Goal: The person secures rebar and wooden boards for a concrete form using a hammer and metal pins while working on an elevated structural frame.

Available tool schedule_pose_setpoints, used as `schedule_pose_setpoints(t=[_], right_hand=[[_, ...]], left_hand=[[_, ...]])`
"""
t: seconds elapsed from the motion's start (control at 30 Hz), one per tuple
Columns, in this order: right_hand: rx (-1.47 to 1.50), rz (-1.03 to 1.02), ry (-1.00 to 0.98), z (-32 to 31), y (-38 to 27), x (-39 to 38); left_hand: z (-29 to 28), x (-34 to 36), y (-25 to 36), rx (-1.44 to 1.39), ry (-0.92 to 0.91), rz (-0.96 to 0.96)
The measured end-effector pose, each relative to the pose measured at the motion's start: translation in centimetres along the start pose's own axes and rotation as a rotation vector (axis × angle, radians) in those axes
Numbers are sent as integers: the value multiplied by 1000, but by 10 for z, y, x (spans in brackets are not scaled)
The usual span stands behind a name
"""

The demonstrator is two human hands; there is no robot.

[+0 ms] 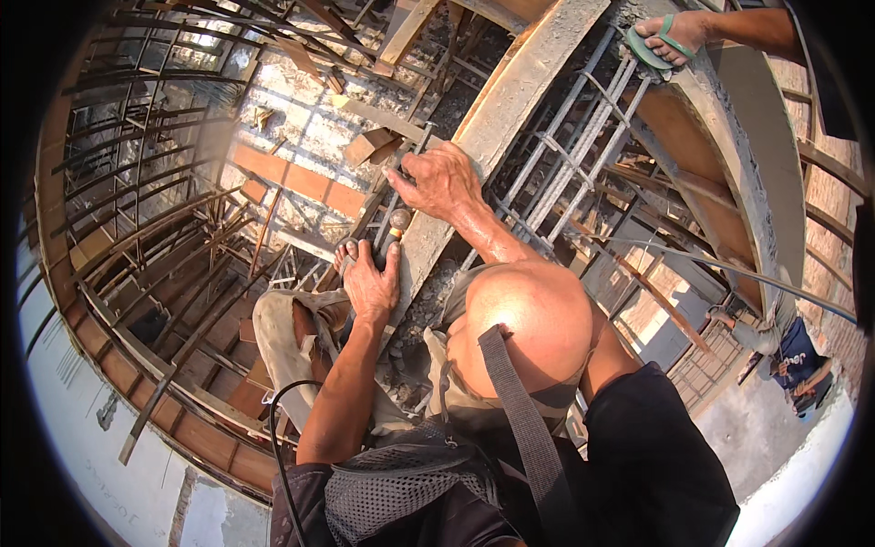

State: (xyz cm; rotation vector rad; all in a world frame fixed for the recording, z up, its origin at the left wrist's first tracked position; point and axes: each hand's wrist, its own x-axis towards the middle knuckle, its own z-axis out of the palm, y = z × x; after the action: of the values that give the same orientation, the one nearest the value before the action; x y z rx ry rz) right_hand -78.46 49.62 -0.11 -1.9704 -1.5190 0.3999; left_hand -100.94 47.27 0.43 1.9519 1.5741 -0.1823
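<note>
My right hand (444, 185) lies over the edge of a long board-sided beam (529, 77), its fingers bent around a thin metal rod (424, 137) that sticks out past the knuckles. Lower down, my left hand (372, 284) is curled at the same beam's left edge, thumb pointing up along it. What its fingers close on is hidden. Just above that thumb is a round, dark metal knob (399, 219) with a yellowish neck; whether the left hand touches it I cannot tell. My bare knee (529, 314) is bent beside the beam.
Tied rebar (583, 137) runs along the beam's right. Another person's foot in a green flip-flop (670, 41) stands at the upper right. A person in dark blue (800, 360) is far below right. Wooden formwork (182, 337) and a rebar grid (137, 137) fill the left.
</note>
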Motion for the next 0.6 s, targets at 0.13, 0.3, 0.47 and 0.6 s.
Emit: schedule_pose_setpoints(t=[0.13,0.3,0.47,0.6], right_hand=[[146,-13,55,-11,10,-8],[288,235,361,-50,-21,-78],[-27,758,530,-88,-17,-232],[-4,974,630,-134,32,-235]], left_hand=[[1,2,7,-23,-72,-38],[8,0,-10,-14,-28,2],[7,-5,0,6,-31,-15],[38,14,-95,111,-36,121]])
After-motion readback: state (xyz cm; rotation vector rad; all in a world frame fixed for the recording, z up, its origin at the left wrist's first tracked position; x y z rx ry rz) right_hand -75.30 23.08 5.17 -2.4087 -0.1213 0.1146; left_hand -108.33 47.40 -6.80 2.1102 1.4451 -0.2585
